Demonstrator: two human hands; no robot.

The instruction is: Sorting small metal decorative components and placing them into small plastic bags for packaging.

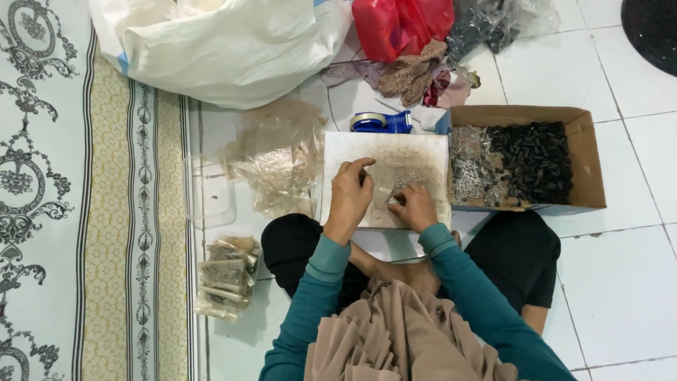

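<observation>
I sit on the floor with a white board point(416, 144) lying in front of my knees. My left hand point(350, 190) rests on the board and pinches the edge of a small clear plastic bag point(386, 178). My right hand point(415, 206) holds the bag's other side, with small silvery metal pieces at its fingertips. Both sleeves are teal.
An open cardboard box point(589, 152) at the right holds silvery pieces and small black parts. A blue tape dispenser point(381, 123) lies behind the board. Clear bags point(278, 155), a clear tray point(210, 192) and filled packets point(227, 275) lie left. A white sack point(226, 42) and red bag point(395, 25) sit behind.
</observation>
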